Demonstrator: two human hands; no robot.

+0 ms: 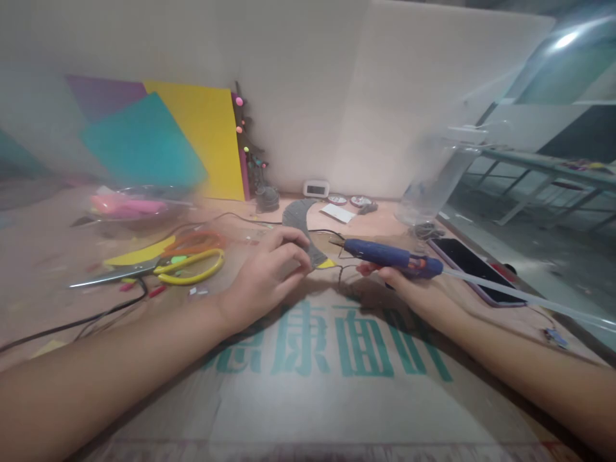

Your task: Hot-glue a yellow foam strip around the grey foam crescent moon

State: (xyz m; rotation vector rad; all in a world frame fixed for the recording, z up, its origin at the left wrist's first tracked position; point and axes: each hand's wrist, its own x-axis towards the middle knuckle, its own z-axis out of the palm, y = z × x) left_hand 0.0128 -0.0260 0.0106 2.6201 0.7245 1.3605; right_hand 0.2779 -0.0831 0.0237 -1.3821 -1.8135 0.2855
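My left hand (273,268) has its fingers curled around the edge of a grey crescent-shaped piece (301,215). The fingertips hide part of the crescent's lower end, where a small yellow bit (328,264) shows. In my right hand (397,280) is a blue hot glue gun (378,252), its nozzle pointing left toward the crescent and a little apart from it. A long translucent glue stick (510,295) sticks out of the gun's back end. My right fingers are mostly hidden below the gun.
Yellow-handled scissors (190,266) and a black cable (77,324) lie at left, near a clear bowl (178,196) with pink material. Coloured sheets (197,128) lean on the wall. A phone (476,269) and a clear plastic container (437,183) are at right. A small white digital display (316,188) stands behind.
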